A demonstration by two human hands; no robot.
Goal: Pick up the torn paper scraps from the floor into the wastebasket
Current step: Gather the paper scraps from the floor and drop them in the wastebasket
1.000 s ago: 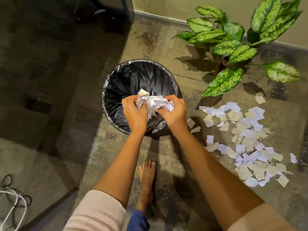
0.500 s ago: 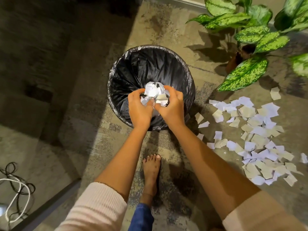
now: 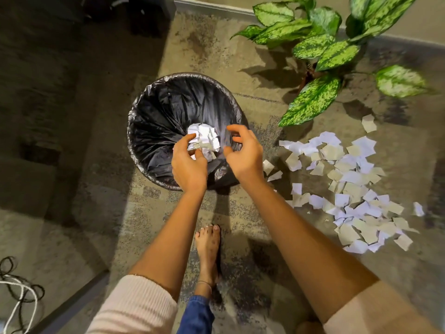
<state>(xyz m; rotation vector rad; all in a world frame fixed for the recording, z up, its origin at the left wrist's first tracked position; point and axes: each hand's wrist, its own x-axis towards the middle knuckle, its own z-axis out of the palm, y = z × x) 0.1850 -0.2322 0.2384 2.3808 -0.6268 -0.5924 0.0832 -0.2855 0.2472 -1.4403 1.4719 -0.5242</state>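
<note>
Both hands have parted since half a second ago, when they pressed a wad of paper between them above the bin. In the head view, the left hand (image 3: 189,165) now hangs over the near rim of the wastebasket (image 3: 149,112) with its fingers loosely curved and gripping nothing. Whether its fingertips still brush the paper cannot be told. The right hand (image 3: 243,155) has swung off to the right, with its fingers spread and relaxed and nothing in them. The clump of scraps (image 3: 204,139) they held now sits lower, inside the black liner, between and beyond the two hands. Most loose scraps (image 3: 349,184) lie where they were, spread over the floor (image 3: 108,213) to the right of the basket, below the leafy plant (image 3: 320,44). One bare foot (image 3: 208,247) stands just behind the basket, and cables (image 3: 19,290) lie coiled at the lower left.
</note>
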